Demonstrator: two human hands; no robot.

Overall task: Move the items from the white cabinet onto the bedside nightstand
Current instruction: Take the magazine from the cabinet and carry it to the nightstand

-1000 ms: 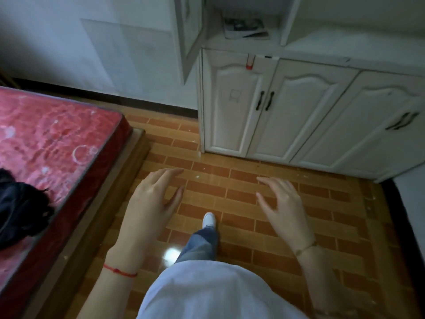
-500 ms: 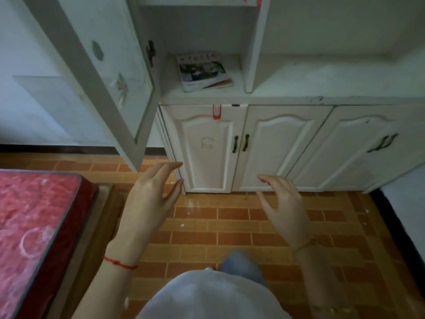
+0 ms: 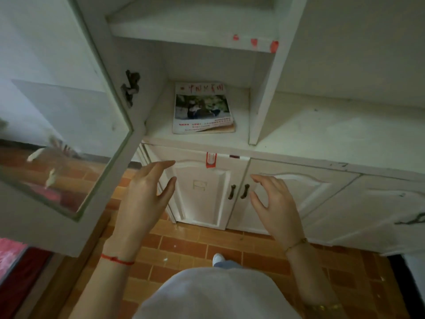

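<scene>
A thin stack of magazines (image 3: 202,108) with a photo cover and red lettering lies flat in the open compartment of the white cabinet (image 3: 322,130). My left hand (image 3: 143,199) is raised below it, fingers spread, holding nothing. Level with it on the right, my right hand (image 3: 274,203) is also empty with fingers apart, in front of the lower doors. Both hands are below the shelf edge and apart from the magazines. The nightstand is out of view.
The cabinet's glass door (image 3: 66,125) stands swung open on the left, close to my left arm. Closed lower doors with dark handles (image 3: 239,191) face me. A red mattress (image 3: 13,256) edges in at lower left. Brick-pattern tile floor (image 3: 190,247) lies underfoot.
The view has risen and come closer to the cabinet; the magazines now appear larger and nearer. Both hands stay raised and empty, now nearer the shelf.
</scene>
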